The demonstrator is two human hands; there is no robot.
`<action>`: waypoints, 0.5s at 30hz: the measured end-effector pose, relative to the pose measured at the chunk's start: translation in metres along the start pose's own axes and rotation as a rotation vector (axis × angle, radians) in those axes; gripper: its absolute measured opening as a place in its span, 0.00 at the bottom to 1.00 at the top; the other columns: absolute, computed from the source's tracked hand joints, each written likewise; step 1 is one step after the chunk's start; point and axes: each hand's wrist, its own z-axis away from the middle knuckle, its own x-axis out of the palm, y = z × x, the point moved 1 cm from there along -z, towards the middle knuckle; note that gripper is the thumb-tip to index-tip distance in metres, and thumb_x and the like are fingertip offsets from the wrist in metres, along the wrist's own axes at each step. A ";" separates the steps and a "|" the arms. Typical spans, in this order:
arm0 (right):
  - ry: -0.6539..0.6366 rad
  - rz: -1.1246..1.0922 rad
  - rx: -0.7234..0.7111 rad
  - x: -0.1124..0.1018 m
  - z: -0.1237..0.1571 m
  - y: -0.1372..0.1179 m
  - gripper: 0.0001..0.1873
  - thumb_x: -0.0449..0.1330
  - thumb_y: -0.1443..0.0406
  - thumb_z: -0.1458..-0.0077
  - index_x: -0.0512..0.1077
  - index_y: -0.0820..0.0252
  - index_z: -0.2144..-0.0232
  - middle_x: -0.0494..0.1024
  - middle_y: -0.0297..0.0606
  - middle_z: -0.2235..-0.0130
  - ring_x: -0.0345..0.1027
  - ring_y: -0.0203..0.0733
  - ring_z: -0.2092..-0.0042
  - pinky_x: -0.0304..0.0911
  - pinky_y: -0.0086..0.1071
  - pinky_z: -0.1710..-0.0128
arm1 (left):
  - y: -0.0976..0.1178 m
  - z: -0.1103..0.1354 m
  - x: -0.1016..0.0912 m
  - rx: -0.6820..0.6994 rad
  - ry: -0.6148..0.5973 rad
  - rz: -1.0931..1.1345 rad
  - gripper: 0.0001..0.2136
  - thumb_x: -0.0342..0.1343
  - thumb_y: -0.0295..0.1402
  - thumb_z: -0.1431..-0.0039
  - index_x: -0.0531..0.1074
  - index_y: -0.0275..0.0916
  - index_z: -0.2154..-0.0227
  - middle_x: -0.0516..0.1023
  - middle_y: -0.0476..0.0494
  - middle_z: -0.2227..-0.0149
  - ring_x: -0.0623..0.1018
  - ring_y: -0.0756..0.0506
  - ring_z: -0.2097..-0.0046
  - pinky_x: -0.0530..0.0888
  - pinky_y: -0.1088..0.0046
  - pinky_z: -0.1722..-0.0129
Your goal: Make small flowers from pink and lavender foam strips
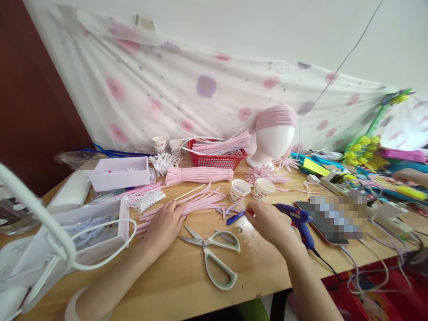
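White wire hoop [36,214] nearest, left foreground. Left hand [163,225] lies flat, fingers together, on the loose pink stems [200,201]. Right hand [267,220]: fingertips bunched beside a blue stem [235,217]; a pinch cannot be confirmed. Scissors [214,252] between the hands, glue gun [299,220] just right. Foam head [274,138] already banded pink; many stems apparently unused.

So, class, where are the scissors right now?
In the head view the scissors lie open on the wooden table, near its front edge, between the person's left hand and right hand, left of the blue glue gun.
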 end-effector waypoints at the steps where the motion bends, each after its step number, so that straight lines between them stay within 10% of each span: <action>1: 0.000 0.022 0.045 -0.004 0.003 0.009 0.12 0.52 0.70 0.41 0.71 0.62 0.76 0.79 0.46 0.71 0.72 0.47 0.68 0.49 0.32 0.72 | 0.000 0.000 0.001 -0.001 0.004 -0.006 0.15 0.47 0.26 0.37 0.72 0.33 0.50 0.75 0.33 0.54 0.74 0.36 0.51 0.69 0.58 0.49; 5: 0.019 0.005 0.117 -0.017 0.012 0.021 0.13 0.52 0.65 0.39 0.70 0.61 0.75 0.78 0.46 0.70 0.71 0.46 0.68 0.50 0.32 0.72 | -0.003 -0.004 0.000 -0.020 0.008 -0.043 0.14 0.43 0.25 0.35 0.74 0.33 0.57 0.76 0.35 0.59 0.74 0.37 0.54 0.69 0.59 0.51; 11: 0.048 -0.254 -0.186 -0.041 0.022 -0.019 0.12 0.53 0.65 0.38 0.72 0.59 0.72 0.77 0.35 0.74 0.70 0.40 0.71 0.55 0.30 0.73 | -0.005 -0.005 -0.011 -0.082 0.040 -0.073 0.07 0.50 0.25 0.39 0.72 0.35 0.67 0.75 0.39 0.64 0.75 0.38 0.59 0.71 0.61 0.56; 15: 0.268 -0.421 -0.410 -0.008 0.082 0.004 0.10 0.52 0.64 0.35 0.74 0.55 0.60 0.79 0.37 0.64 0.73 0.40 0.64 0.66 0.31 0.63 | -0.005 -0.006 -0.013 -0.082 0.029 -0.084 0.10 0.49 0.26 0.37 0.73 0.37 0.70 0.76 0.41 0.65 0.75 0.40 0.61 0.71 0.64 0.59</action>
